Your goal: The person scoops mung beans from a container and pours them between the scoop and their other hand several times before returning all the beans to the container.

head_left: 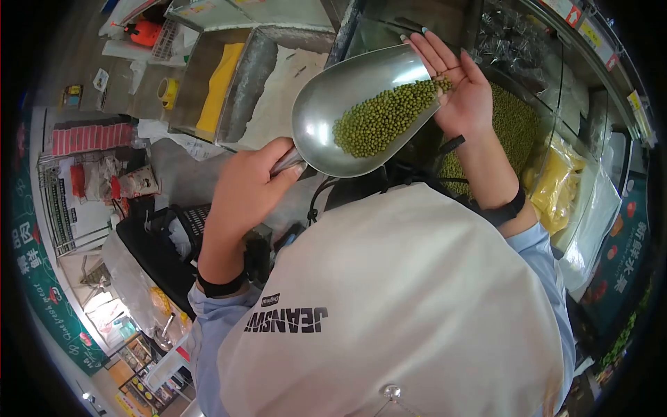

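Note:
My left hand (253, 182) is closed around the handle of a metal scoop (316, 115), which is tilted with its open mouth toward the right. A heap of green mung beans (382, 121) lies in the scoop and reaches its lip. My right hand (462, 94) is held palm up at that lip, fingers stretched out. Several beans sit at the edge of the palm, touching the fingers. Below my right hand is a bin of more mung beans (511, 132), partly hidden by my forearm.
Behind the scoop stands a bin of white powder or flour (288, 90) with a yellow thing (221, 83) beside it. On the right are yellow packed bags (559, 184) and glass panels. To the left are a black bag (156, 257), a wire rack (55, 201) and a tape roll (167, 90).

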A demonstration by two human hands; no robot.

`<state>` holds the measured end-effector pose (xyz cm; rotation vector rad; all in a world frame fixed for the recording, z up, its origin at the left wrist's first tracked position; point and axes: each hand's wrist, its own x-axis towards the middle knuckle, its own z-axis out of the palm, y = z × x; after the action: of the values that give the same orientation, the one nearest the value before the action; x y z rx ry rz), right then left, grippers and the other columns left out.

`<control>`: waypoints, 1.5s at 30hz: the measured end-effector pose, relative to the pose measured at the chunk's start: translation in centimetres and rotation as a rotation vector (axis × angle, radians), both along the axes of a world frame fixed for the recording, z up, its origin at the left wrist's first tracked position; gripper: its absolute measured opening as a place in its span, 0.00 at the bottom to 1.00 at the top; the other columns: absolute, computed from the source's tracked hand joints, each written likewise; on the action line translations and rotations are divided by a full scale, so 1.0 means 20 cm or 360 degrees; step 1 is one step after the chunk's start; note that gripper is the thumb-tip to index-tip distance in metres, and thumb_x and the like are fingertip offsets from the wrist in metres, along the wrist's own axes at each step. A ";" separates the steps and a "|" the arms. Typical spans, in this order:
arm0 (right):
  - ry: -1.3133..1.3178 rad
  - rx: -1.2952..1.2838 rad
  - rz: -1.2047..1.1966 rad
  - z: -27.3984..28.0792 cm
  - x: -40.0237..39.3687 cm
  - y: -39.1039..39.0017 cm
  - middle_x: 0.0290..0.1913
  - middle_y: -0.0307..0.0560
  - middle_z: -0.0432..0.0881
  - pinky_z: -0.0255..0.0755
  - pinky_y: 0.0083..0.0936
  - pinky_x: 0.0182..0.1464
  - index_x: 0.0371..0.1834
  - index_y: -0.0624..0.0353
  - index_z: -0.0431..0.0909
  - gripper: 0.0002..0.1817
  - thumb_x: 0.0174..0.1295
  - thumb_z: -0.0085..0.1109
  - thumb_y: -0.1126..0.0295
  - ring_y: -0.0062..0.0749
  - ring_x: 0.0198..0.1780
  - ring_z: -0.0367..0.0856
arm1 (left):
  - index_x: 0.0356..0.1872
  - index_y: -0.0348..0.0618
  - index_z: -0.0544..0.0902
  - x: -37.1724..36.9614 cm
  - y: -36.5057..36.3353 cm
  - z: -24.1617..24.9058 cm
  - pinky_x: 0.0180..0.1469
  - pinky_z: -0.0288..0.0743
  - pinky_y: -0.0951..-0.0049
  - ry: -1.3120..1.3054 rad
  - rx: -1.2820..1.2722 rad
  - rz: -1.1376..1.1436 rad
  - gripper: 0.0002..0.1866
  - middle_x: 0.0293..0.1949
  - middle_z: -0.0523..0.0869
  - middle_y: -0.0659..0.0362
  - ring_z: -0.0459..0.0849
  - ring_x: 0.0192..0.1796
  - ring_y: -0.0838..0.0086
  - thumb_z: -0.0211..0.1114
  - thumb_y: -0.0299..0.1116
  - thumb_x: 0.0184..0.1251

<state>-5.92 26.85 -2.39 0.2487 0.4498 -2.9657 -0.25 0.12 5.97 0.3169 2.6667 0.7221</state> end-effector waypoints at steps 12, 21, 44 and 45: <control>0.0478 -0.0640 0.0187 -0.02 0.02 0.03 0.71 0.61 0.45 0.38 0.36 0.72 0.68 0.70 0.46 0.36 0.66 0.26 0.50 0.46 0.73 0.41 | 0.41 0.36 0.77 0.09 -0.05 -0.12 0.25 0.62 0.78 -0.0016 0.0443 0.0197 0.14 0.16 0.71 0.57 0.67 0.19 0.78 0.63 0.28 0.52; 0.0417 -0.0249 0.0122 0.00 0.02 0.01 0.71 0.61 0.44 0.52 0.30 0.69 0.68 0.70 0.45 0.37 0.66 0.28 0.49 0.48 0.73 0.41 | 0.42 0.34 0.77 0.11 -0.07 -0.09 0.25 0.62 0.79 0.0003 0.0501 0.0266 0.14 0.16 0.71 0.59 0.66 0.20 0.83 0.62 0.25 0.52; 0.0385 -0.0030 0.0239 0.07 0.05 -0.04 0.73 0.55 0.40 0.37 0.40 0.71 0.70 0.66 0.38 0.38 0.65 0.19 0.48 0.47 0.73 0.43 | 0.41 0.40 0.77 0.10 -0.02 -0.05 0.28 0.69 0.72 0.0089 0.0322 0.0155 0.13 0.22 0.78 0.50 0.78 0.23 0.61 0.63 0.29 0.53; 0.0373 -0.0112 0.0240 0.06 0.04 -0.04 0.72 0.56 0.42 0.39 0.41 0.71 0.70 0.67 0.41 0.38 0.66 0.22 0.47 0.47 0.72 0.45 | 0.41 0.39 0.77 0.10 -0.02 -0.05 0.27 0.69 0.72 0.0104 0.0329 0.0149 0.13 0.22 0.78 0.50 0.78 0.22 0.61 0.63 0.29 0.53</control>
<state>-5.05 26.14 -1.11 -0.1358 0.3705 -2.8650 1.65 -0.26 4.88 0.2743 2.6867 1.0372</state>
